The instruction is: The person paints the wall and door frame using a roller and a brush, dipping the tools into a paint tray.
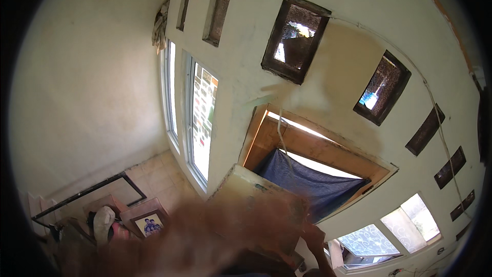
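My left hand (220, 231) is a large brown smear close in front of the view, low in the middle. Its fingers are lost in the blur, and so is anything they might hold. Behind it rises a pale, worn flat board (246, 184) with a dark mark near its upper edge; the blur covers its lower part. At the board's right edge is my right hand (312, 234), its fingers curled against that edge.
A dark blue cloth (312, 179) hangs across a wooden-framed doorway (359, 156). Tall windows (202, 118) stand left of it, and dark-framed openings (296, 38) line the wall above, with a cable (424, 79). A framed photo (148, 224) and a black frame (84, 195) lie lower left.
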A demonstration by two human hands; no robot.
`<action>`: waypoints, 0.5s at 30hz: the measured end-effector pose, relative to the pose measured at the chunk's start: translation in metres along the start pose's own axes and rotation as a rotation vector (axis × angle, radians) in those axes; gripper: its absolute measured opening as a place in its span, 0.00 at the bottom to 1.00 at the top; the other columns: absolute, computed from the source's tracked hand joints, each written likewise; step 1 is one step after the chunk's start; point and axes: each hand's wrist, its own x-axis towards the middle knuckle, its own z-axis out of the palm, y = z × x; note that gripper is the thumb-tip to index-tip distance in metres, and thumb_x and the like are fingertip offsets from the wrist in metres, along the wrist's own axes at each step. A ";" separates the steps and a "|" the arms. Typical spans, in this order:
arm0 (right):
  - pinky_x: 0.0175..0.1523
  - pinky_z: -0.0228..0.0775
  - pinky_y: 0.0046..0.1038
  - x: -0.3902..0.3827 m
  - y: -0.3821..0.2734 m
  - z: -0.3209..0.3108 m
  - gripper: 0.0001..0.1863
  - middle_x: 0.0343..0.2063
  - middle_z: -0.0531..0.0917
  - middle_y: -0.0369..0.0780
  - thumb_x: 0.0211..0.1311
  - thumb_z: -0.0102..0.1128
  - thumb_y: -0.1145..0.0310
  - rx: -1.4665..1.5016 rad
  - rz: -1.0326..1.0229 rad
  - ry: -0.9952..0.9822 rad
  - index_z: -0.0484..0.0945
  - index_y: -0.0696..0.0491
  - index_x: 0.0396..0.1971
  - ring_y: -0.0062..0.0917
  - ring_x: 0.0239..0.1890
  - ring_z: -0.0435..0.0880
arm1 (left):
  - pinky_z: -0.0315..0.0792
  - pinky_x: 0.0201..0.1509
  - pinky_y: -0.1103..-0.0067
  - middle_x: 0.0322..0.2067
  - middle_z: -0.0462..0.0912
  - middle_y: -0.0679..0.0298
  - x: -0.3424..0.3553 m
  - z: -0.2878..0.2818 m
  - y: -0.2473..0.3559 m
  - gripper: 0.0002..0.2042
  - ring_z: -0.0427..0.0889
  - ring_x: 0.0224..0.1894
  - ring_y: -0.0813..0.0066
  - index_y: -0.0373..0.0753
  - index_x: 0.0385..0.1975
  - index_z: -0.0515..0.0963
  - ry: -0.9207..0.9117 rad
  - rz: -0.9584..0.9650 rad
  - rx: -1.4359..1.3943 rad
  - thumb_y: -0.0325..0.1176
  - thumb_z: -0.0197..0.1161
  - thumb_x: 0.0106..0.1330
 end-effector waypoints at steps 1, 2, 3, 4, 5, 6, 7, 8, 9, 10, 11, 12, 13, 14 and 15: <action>0.36 0.72 0.27 0.002 0.000 -0.001 0.18 0.29 0.81 0.40 0.46 0.69 0.69 0.048 0.018 0.062 0.75 0.58 0.37 0.25 0.31 0.80 | 0.41 0.68 0.55 0.65 0.52 0.48 -0.006 -0.013 0.004 0.29 0.46 0.68 0.46 0.44 0.56 0.64 0.091 0.027 0.114 0.54 0.53 0.59; 0.38 0.72 0.27 -0.012 0.012 -0.009 0.16 0.29 0.81 0.40 0.46 0.68 0.71 0.066 0.087 0.148 0.75 0.58 0.36 0.25 0.32 0.80 | 0.41 0.68 0.55 0.65 0.52 0.48 -0.013 -0.045 -0.006 0.29 0.46 0.68 0.46 0.44 0.57 0.64 0.190 0.020 0.206 0.54 0.54 0.59; 0.39 0.73 0.28 -0.020 0.012 -0.010 0.14 0.29 0.81 0.40 0.47 0.68 0.73 0.129 0.105 0.205 0.75 0.58 0.34 0.24 0.32 0.80 | 0.42 0.67 0.58 0.64 0.55 0.50 -0.024 -0.062 -0.008 0.31 0.49 0.67 0.50 0.43 0.58 0.63 0.292 -0.008 0.453 0.52 0.55 0.56; 0.42 0.72 0.28 -0.022 0.013 -0.012 0.11 0.30 0.81 0.39 0.46 0.66 0.76 0.155 0.202 0.195 0.73 0.57 0.29 0.23 0.34 0.80 | 0.44 0.67 0.61 0.63 0.57 0.53 -0.035 -0.086 -0.010 0.33 0.52 0.66 0.53 0.41 0.59 0.62 0.396 -0.062 0.686 0.50 0.57 0.53; 0.42 0.72 0.27 -0.024 0.012 -0.019 0.12 0.30 0.81 0.39 0.46 0.67 0.77 0.081 0.241 0.135 0.72 0.58 0.29 0.21 0.34 0.79 | 0.44 0.67 0.65 0.61 0.60 0.56 -0.057 -0.110 -0.018 0.35 0.54 0.66 0.60 0.40 0.58 0.63 0.603 -0.152 0.873 0.48 0.57 0.47; 0.41 0.72 0.25 -0.028 0.026 -0.019 0.12 0.28 0.80 0.37 0.46 0.67 0.77 0.199 0.153 0.197 0.72 0.58 0.28 0.20 0.33 0.78 | 0.46 0.66 0.70 0.60 0.62 0.58 -0.083 -0.142 -0.026 0.34 0.55 0.65 0.65 0.38 0.57 0.64 0.681 -0.327 1.092 0.46 0.57 0.48; 0.40 0.72 0.25 -0.034 0.039 -0.022 0.11 0.27 0.80 0.35 0.47 0.67 0.76 0.084 0.100 0.154 0.73 0.58 0.29 0.18 0.32 0.77 | 0.49 0.66 0.71 0.56 0.65 0.59 -0.111 -0.165 -0.025 0.30 0.57 0.64 0.65 0.36 0.55 0.66 0.787 -0.538 1.303 0.44 0.55 0.51; 0.38 0.72 0.24 -0.026 0.003 -0.036 0.11 0.25 0.79 0.34 0.48 0.68 0.74 0.192 0.272 0.044 0.74 0.58 0.28 0.16 0.30 0.76 | 0.55 0.62 0.71 0.50 0.71 0.56 -0.148 -0.185 -0.026 0.25 0.62 0.59 0.64 0.33 0.52 0.67 0.896 -0.582 1.395 0.37 0.55 0.54; 0.36 0.71 0.23 -0.026 -0.011 -0.047 0.10 0.22 0.78 0.33 0.48 0.68 0.72 0.255 0.377 0.081 0.76 0.57 0.27 0.15 0.27 0.73 | 0.58 0.60 0.71 0.50 0.71 0.53 -0.188 -0.206 -0.029 0.23 0.64 0.58 0.64 0.33 0.51 0.68 1.026 -0.684 1.430 0.38 0.55 0.57; 0.35 0.71 0.23 -0.032 0.000 -0.059 0.11 0.22 0.79 0.34 0.46 0.70 0.71 0.188 0.336 0.045 0.76 0.57 0.27 0.15 0.27 0.74 | 0.58 0.59 0.72 0.51 0.70 0.51 -0.233 -0.226 -0.030 0.25 0.65 0.56 0.62 0.33 0.52 0.68 1.121 -0.741 1.442 0.44 0.57 0.58; 0.34 0.70 0.23 -0.040 0.019 -0.074 0.11 0.23 0.80 0.34 0.44 0.72 0.71 0.119 0.293 0.022 0.77 0.56 0.26 0.16 0.27 0.75 | 0.59 0.59 0.71 0.53 0.69 0.49 -0.253 -0.227 -0.035 0.29 0.66 0.55 0.60 0.35 0.55 0.66 1.258 -0.877 1.404 0.48 0.58 0.59; 0.34 0.70 0.22 -0.047 0.024 -0.089 0.11 0.23 0.80 0.34 0.44 0.72 0.71 0.109 0.376 -0.030 0.77 0.56 0.26 0.16 0.27 0.75 | 0.59 0.58 0.71 0.54 0.68 0.50 -0.273 -0.225 -0.038 0.30 0.66 0.56 0.59 0.36 0.56 0.64 1.289 -0.914 1.381 0.51 0.57 0.59; 0.33 0.69 0.22 -0.054 0.027 -0.105 0.12 0.22 0.79 0.34 0.43 0.72 0.71 0.103 0.449 -0.073 0.78 0.57 0.27 0.15 0.26 0.74 | 0.59 0.58 0.70 0.54 0.68 0.52 -0.291 -0.223 -0.042 0.32 0.66 0.56 0.59 0.37 0.57 0.63 1.316 -0.937 1.363 0.55 0.55 0.60; 0.33 0.69 0.23 -0.061 0.036 -0.119 0.12 0.22 0.79 0.34 0.43 0.72 0.71 0.069 0.450 -0.090 0.78 0.57 0.28 0.16 0.25 0.74 | 0.59 0.58 0.69 0.55 0.68 0.53 -0.305 -0.221 -0.048 0.33 0.67 0.56 0.59 0.38 0.58 0.62 1.358 -0.932 1.241 0.56 0.53 0.61; 0.33 0.69 0.23 -0.068 0.042 -0.130 0.12 0.21 0.79 0.34 0.43 0.71 0.71 0.037 0.449 -0.110 0.78 0.57 0.28 0.16 0.25 0.74 | 0.59 0.57 0.69 0.55 0.68 0.54 -0.320 -0.217 -0.053 0.33 0.67 0.56 0.59 0.39 0.59 0.62 1.402 -0.925 1.120 0.58 0.51 0.61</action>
